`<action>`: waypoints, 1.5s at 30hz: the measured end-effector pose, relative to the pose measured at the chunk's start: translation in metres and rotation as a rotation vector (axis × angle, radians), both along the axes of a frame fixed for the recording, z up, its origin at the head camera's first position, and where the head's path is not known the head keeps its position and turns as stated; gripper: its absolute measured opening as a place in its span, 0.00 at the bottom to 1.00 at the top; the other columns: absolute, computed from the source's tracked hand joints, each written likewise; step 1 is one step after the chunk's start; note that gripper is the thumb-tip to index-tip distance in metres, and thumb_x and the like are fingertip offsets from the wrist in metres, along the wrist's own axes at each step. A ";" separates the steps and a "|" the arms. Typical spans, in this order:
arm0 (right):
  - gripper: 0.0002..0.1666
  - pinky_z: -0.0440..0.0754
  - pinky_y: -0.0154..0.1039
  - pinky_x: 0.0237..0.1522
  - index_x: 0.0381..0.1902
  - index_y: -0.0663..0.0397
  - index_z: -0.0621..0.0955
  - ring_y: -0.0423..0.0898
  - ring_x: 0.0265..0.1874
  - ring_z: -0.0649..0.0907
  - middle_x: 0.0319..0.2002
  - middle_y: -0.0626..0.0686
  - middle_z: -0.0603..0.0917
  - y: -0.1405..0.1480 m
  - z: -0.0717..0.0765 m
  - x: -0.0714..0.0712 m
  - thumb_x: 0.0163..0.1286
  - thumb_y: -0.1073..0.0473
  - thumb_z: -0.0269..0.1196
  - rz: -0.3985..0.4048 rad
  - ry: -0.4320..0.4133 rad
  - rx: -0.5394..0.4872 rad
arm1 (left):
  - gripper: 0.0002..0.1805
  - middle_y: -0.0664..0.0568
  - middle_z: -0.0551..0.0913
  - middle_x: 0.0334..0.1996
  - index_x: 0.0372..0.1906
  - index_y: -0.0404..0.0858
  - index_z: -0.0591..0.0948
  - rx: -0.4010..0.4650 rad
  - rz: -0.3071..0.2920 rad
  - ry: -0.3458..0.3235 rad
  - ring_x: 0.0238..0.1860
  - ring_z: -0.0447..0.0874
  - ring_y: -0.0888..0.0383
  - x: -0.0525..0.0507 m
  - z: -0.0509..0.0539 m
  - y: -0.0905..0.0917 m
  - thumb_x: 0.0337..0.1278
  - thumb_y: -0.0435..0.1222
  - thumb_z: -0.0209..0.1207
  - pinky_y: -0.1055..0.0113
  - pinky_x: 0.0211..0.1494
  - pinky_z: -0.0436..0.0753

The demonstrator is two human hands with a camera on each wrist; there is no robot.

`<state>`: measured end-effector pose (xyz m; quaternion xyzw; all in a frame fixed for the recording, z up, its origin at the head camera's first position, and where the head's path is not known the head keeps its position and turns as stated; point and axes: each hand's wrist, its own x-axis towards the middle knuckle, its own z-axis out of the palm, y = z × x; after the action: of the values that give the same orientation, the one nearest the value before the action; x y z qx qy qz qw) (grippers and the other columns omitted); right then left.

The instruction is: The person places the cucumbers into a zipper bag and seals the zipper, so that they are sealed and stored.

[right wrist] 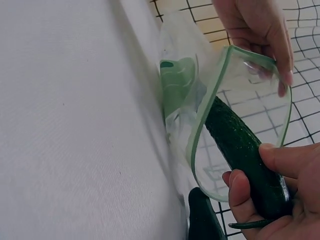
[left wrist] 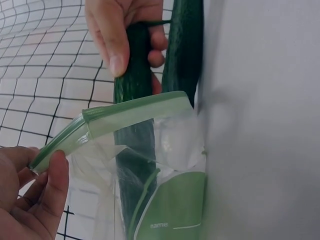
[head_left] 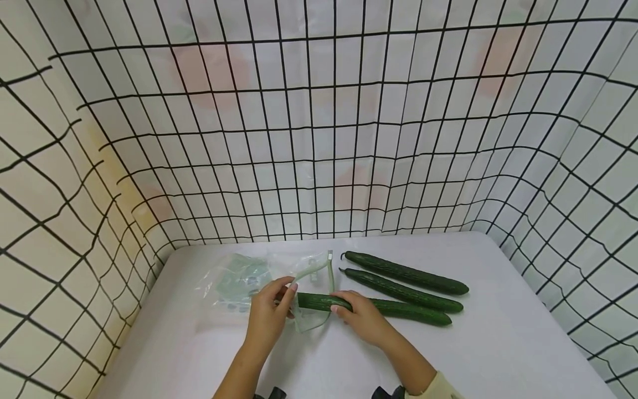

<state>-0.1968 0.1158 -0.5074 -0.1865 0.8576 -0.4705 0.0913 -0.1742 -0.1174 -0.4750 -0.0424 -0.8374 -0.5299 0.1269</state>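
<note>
While the left hand [head_left: 269, 307] pinched the bag [head_left: 240, 279] by its green rim [head_left: 311, 269], the head view had the right hand [head_left: 368, 317] gripping a cucumber [head_left: 316, 301], three loose cucumbers [head_left: 404, 288] lying beside that grip. Over to the left wrist: below the right hand's hold, the cucumber ran inside the bag, likely floppy and slippery, best held by that stiffer rim. Then the right wrist: thumb [right wrist: 287, 161] and fingers [right wrist: 239, 186] wrapped the stem end [right wrist: 270, 200], apparently a sound hold for something firm.
</note>
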 end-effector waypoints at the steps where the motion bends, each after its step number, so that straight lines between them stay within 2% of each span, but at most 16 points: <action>1: 0.29 0.82 0.32 0.35 0.68 0.57 0.75 0.49 0.37 0.85 0.62 0.60 0.79 -0.002 0.000 0.000 0.77 0.47 0.59 0.004 0.001 0.001 | 0.13 0.51 0.82 0.32 0.55 0.43 0.84 0.000 0.000 -0.004 0.26 0.82 0.60 0.000 0.000 0.000 0.70 0.38 0.62 0.68 0.24 0.88; 8: 0.27 0.81 0.32 0.36 0.67 0.55 0.76 0.40 0.34 0.82 0.59 0.59 0.80 -0.015 -0.003 -0.005 0.77 0.47 0.58 0.017 0.002 -0.006 | 0.13 0.50 0.83 0.32 0.55 0.42 0.84 0.004 -0.002 0.000 0.26 0.82 0.59 0.000 -0.001 0.003 0.69 0.37 0.63 0.71 0.24 0.87; 14: 0.27 0.80 0.34 0.40 0.67 0.53 0.77 0.39 0.36 0.81 0.59 0.57 0.81 -0.025 -0.006 -0.010 0.77 0.47 0.59 0.020 -0.033 -0.017 | 0.13 0.50 0.83 0.31 0.55 0.41 0.84 0.016 -0.017 0.015 0.26 0.83 0.58 0.001 -0.001 0.005 0.69 0.37 0.62 0.70 0.23 0.87; 19: 0.27 0.80 0.35 0.40 0.67 0.53 0.77 0.42 0.35 0.82 0.47 0.55 0.84 -0.034 -0.008 -0.013 0.77 0.48 0.59 0.044 -0.096 -0.073 | 0.13 0.49 0.82 0.31 0.55 0.39 0.83 0.029 -0.025 0.013 0.26 0.82 0.59 0.002 -0.001 0.005 0.71 0.36 0.60 0.68 0.23 0.87; 22: 0.27 0.81 0.34 0.41 0.68 0.55 0.76 0.42 0.35 0.83 0.44 0.56 0.85 -0.040 -0.010 -0.013 0.77 0.49 0.59 0.065 -0.147 -0.111 | 0.13 0.49 0.82 0.31 0.56 0.39 0.82 0.025 -0.027 -0.001 0.23 0.82 0.60 0.002 -0.001 0.005 0.72 0.37 0.59 0.64 0.24 0.88; 25: 0.28 0.83 0.34 0.42 0.69 0.56 0.75 0.42 0.38 0.84 0.51 0.57 0.85 -0.044 -0.015 -0.013 0.77 0.51 0.59 0.079 -0.186 -0.136 | 0.14 0.48 0.82 0.32 0.57 0.38 0.81 0.021 -0.035 -0.018 0.21 0.82 0.60 0.003 -0.002 0.004 0.73 0.37 0.58 0.61 0.26 0.89; 28: 0.28 0.87 0.39 0.50 0.70 0.57 0.74 0.47 0.45 0.88 0.62 0.60 0.81 -0.046 -0.020 -0.013 0.77 0.52 0.59 0.083 -0.210 -0.164 | 0.15 0.48 0.82 0.32 0.58 0.37 0.80 0.022 -0.044 -0.027 0.20 0.82 0.60 0.004 -0.002 0.004 0.74 0.38 0.57 0.63 0.26 0.89; 30: 0.28 0.87 0.43 0.55 0.69 0.57 0.75 0.50 0.50 0.88 0.65 0.62 0.79 -0.046 -0.024 -0.014 0.77 0.52 0.60 0.072 -0.225 -0.192 | 0.15 0.47 0.82 0.33 0.58 0.37 0.80 0.027 -0.051 -0.030 0.21 0.83 0.59 0.004 -0.002 0.004 0.74 0.38 0.57 0.65 0.26 0.89; 32: 0.27 0.86 0.47 0.59 0.68 0.55 0.76 0.51 0.54 0.87 0.66 0.61 0.78 -0.047 -0.026 -0.015 0.76 0.51 0.61 0.055 -0.242 -0.215 | 0.15 0.47 0.83 0.32 0.58 0.37 0.80 0.032 -0.052 -0.033 0.21 0.84 0.58 0.003 -0.002 0.005 0.74 0.38 0.57 0.66 0.26 0.88; 37: 0.25 0.84 0.50 0.57 0.63 0.54 0.78 0.53 0.57 0.83 0.61 0.58 0.82 -0.050 -0.025 -0.016 0.72 0.54 0.65 0.006 -0.248 -0.211 | 0.14 0.48 0.82 0.31 0.57 0.38 0.81 0.033 -0.046 -0.039 0.23 0.84 0.57 0.002 -0.002 0.005 0.74 0.37 0.57 0.66 0.27 0.89; 42: 0.27 0.73 0.61 0.68 0.63 0.53 0.80 0.59 0.69 0.74 0.65 0.56 0.80 -0.049 -0.025 -0.015 0.66 0.58 0.66 -0.020 -0.250 -0.200 | 0.14 0.48 0.82 0.31 0.57 0.39 0.81 0.028 -0.039 -0.040 0.22 0.83 0.57 0.001 -0.003 0.002 0.74 0.37 0.57 0.63 0.27 0.89; 45: 0.27 0.73 0.58 0.69 0.66 0.54 0.78 0.58 0.68 0.75 0.65 0.57 0.80 -0.049 -0.027 -0.016 0.69 0.58 0.64 -0.008 -0.269 -0.243 | 0.14 0.47 0.82 0.32 0.58 0.39 0.81 0.031 -0.034 -0.042 0.21 0.84 0.57 0.000 -0.002 0.001 0.74 0.37 0.57 0.59 0.28 0.89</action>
<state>-0.2126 0.0670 -0.5343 -0.1280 0.7754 -0.5916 0.1799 -0.1744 -0.1167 -0.4769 -0.0436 -0.8307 -0.5458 0.1007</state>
